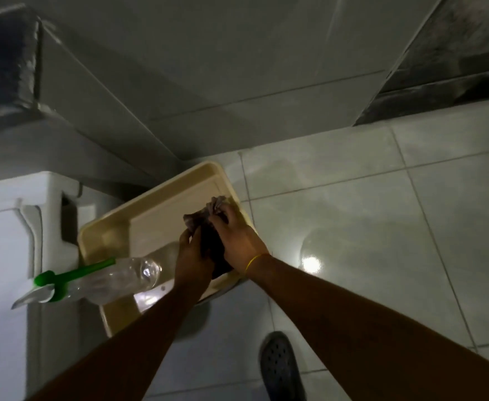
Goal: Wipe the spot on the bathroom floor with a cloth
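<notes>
Near the middle of the frame both hands are meeting over a beige tray (139,227), and together they are holding a dark cloth (212,224) that is bunched up between them. The left hand (192,257) is gripping the lower left part of the cloth, with its fingers curled around the fabric and the thumb pressing on top. The right hand (239,237) is closing over the upper right part, its fingers bent down into the folds, so neither hand is open. A thin yellow band (256,260) is sitting on the right wrist. A lighter, crumpled end of the cloth is sticking out above the right hand's fingers, close to the right rim of the tray. In the lower left of the frame a clear spray bottle (115,280) with a green trigger head (55,285) is lying on its side, partly across the near left rim of the tray. The tray is resting on something white in the left of the frame. The pale tiled floor (382,227) is filling the right half of the frame, with a bright reflection of light just right of the right wrist. At the bottom centre a dark perforated shoe (280,369) is standing on the tiles.
</notes>
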`<state>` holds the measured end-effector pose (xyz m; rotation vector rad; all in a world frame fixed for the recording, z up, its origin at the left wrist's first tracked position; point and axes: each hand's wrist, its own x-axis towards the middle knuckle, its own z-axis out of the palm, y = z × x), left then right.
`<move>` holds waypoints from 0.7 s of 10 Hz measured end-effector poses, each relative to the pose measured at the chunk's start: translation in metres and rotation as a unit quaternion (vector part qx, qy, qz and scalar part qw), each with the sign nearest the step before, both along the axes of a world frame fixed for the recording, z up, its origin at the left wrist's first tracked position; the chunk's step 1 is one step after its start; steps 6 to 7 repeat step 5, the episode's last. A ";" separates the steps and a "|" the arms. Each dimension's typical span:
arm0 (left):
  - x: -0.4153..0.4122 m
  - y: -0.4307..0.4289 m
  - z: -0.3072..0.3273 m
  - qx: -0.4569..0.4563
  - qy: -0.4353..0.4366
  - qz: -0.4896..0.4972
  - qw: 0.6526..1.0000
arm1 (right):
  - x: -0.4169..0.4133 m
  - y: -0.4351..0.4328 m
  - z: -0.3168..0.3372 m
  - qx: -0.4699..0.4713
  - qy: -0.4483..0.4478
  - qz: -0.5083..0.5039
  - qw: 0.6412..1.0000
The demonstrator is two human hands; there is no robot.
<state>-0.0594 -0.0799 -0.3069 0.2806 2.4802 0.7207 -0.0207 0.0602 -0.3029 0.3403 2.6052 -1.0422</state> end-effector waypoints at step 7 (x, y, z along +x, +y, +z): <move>0.018 0.068 0.076 -0.215 0.115 -0.138 0.960 | 0.042 0.038 0.077 0.149 -0.035 -0.011 0.988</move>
